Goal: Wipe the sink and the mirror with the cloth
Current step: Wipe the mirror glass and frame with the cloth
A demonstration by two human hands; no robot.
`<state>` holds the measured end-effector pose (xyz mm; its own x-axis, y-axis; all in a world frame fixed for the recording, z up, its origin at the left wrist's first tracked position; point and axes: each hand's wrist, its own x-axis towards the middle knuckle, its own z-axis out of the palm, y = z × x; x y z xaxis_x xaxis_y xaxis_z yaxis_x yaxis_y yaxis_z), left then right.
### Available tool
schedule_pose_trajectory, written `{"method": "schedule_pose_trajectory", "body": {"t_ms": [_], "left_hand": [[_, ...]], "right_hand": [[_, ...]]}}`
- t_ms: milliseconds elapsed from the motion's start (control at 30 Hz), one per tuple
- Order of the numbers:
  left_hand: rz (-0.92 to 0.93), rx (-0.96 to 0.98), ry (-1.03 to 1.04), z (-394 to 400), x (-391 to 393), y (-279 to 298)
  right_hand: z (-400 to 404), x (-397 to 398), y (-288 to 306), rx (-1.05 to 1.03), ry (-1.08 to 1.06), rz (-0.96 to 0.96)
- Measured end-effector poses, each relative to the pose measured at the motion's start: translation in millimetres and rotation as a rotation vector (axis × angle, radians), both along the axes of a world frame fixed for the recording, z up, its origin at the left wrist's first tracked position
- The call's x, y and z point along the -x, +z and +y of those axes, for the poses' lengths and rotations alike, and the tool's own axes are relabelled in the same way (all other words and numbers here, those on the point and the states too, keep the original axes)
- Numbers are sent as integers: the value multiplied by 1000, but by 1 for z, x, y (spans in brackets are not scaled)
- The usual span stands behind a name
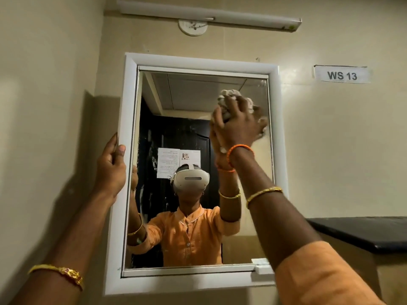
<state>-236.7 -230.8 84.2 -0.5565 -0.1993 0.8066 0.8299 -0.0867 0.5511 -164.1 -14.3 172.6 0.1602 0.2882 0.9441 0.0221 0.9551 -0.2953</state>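
A white-framed mirror (130,89) hangs on the beige wall in front of me. My right hand (239,123) presses a crumpled light cloth (229,96) against the glass near the upper right corner. My left hand (112,166) grips the mirror's left frame edge, thumb on the front. The glass reflects a person in an orange shirt with a white headset. The sink is out of view.
A tube light fixture (209,15) runs along the wall above the mirror. A paper label reading WS 13 (341,75) is stuck to the wall at the right. A black counter slab (361,232) juts out at the lower right.
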Motion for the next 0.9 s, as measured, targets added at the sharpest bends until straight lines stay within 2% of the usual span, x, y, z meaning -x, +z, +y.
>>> {"method": "schedule_pose_trajectory", "body": {"t_ms": [233, 333, 400, 533, 700, 800, 900], "left_hand": [[-24, -17, -29, -10, 26, 2], [10, -15, -32, -12, 28, 1], [-13, -22, -65, -14, 25, 0], [-42, -16, -38, -15, 18, 1], [-26, -57, -16, -9, 14, 0], [-12, -62, -44, -10, 21, 0], [-33, -34, -60, -10, 25, -1]], "right_hand": [[-125, 44, -21, -384, -22, -254], [-141, 51, -37, -493, -44, -350], [-135, 51, -39, -505, -61, -319], [-96, 40, -26, -425, -39, -239], [-1, 2, -7, -132, -62, -86], [52, -25, -19, -22, -133, -67], [72, -38, -43, 0, -174, -24]]}}
